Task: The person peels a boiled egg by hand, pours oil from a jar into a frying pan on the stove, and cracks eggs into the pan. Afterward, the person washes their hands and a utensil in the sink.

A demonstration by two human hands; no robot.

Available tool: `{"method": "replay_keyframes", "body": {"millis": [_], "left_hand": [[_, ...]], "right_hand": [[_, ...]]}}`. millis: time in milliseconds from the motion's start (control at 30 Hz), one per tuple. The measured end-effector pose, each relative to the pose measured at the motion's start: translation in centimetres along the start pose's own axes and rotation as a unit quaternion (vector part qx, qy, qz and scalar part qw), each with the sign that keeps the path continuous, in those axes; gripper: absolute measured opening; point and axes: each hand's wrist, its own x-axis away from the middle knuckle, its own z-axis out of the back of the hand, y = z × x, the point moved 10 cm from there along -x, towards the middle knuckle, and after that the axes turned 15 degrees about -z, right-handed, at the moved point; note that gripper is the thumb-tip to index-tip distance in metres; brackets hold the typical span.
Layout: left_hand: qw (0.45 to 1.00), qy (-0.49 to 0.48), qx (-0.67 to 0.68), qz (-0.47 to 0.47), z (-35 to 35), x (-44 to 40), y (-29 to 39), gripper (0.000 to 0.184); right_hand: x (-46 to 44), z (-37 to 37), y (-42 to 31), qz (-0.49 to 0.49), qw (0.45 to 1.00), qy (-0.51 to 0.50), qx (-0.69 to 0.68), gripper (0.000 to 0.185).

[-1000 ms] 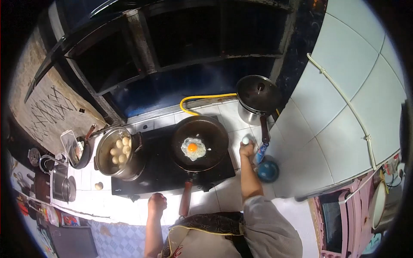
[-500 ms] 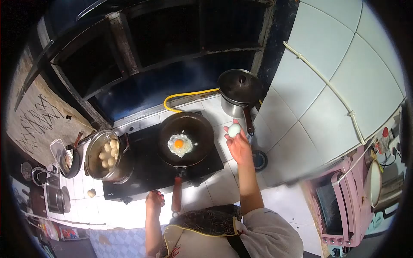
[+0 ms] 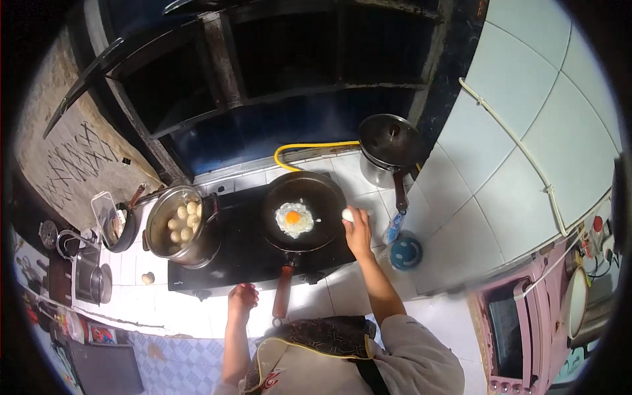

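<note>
My right hand (image 3: 358,232) grips a white egg (image 3: 347,215) in its fingertips, right beside the rim of a dark frying pan (image 3: 322,197). In the pan lies a fried egg (image 3: 295,220) with a whole orange yolk. The pan sits on a black stove (image 3: 230,227), its red-brown handle (image 3: 283,293) pointing toward me. Left of that handle, my left hand (image 3: 243,297) is held near the stove's front edge with curled fingers; what it holds, if anything, is hidden.
A steel pot (image 3: 161,227) of round pale pieces stands left. A lidded saucepan (image 3: 388,148) is at the back right, above a teal round object (image 3: 405,253). One brown egg-like item (image 3: 148,278) lies on the front left tiles. Far right is a pink oven (image 3: 526,329).
My right hand picked up the white egg from the right-hand counter, raised it, and brought it left to the pan's rim. My left hand stayed near the stove's front.
</note>
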Motion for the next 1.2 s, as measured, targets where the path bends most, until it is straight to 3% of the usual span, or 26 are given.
{"method": "replay_keyframes", "body": {"millis": [267, 333, 400, 433, 467, 567, 600, 633, 667, 867, 967, 1033, 1200], "left_hand": [[0.998, -0.037, 0.000, -0.051, -1.6, -1.4, 2.4, 0.011], [0.982, -0.104, -0.134, -0.083, -3.4, -2.6, 4.2, 0.010], [0.974, -0.111, -0.163, -0.116, -7.1, -2.8, 8.0, 0.009], [0.963, -0.135, -0.188, -0.134, -8.8, -3.1, 9.5, 0.009], [0.950, -0.170, -0.205, -0.161, -11.0, -3.4, 11.2, 0.009], [0.835, -0.233, -0.347, -0.357, -18.4, -3.9, 16.7, 0.021], [0.808, -0.249, -0.397, -0.357, -20.9, -3.6, 18.2, 0.028], [0.773, -0.284, -0.377, -0.424, -23.4, -3.1, 19.5, 0.034], [0.772, -0.299, -0.401, -0.394, -25.3, -2.7, 20.4, 0.037], [0.742, -0.356, -0.386, -0.416, -28.7, -5.6, 19.4, 0.041], [0.734, -0.352, -0.405, -0.416, -28.8, -6.3, 19.5, 0.039], [0.727, -0.328, -0.453, -0.399, -29.0, -6.4, 19.7, 0.038], [0.714, -0.291, -0.480, -0.418, -29.8, -9.1, 18.3, 0.037]], "right_hand": [[-0.5, -0.2, -0.8, 0.014, 1.000, 0.006, -0.003, 0.043], [-0.7, -0.5, -1.5, 0.029, 0.999, -0.022, -0.021, 0.042], [-2.2, -0.1, -2.1, -0.014, 0.990, -0.032, -0.138, 0.039], [-3.3, -1.9, -0.7, -0.055, 0.966, -0.084, -0.239, 0.039], [-3.4, -2.7, -2.1, -0.160, 0.908, -0.201, -0.330, 0.037], [-2.4, -3.9, -8.6, -0.259, 0.730, -0.449, -0.446, 0.026], [-3.0, -3.4, -10.0, -0.255, 0.730, -0.452, -0.446, 0.026], [-2.7, -3.6, -11.7, -0.252, 0.702, -0.501, -0.440, 0.024], [-2.4, -3.7, -13.1, -0.248, 0.672, -0.548, -0.432, 0.021], [-4.0, -3.2, -15.8, -0.231, 0.721, -0.553, -0.348, 0.028], [-4.7, -3.1, -17.0, -0.169, 0.741, -0.558, -0.333, 0.031], [-5.6, -3.1, -17.1, -0.106, 0.815, -0.511, -0.250, 0.034], [-7.4, -4.6, -16.0, -0.060, 0.876, -0.434, -0.201, 0.029]]}}
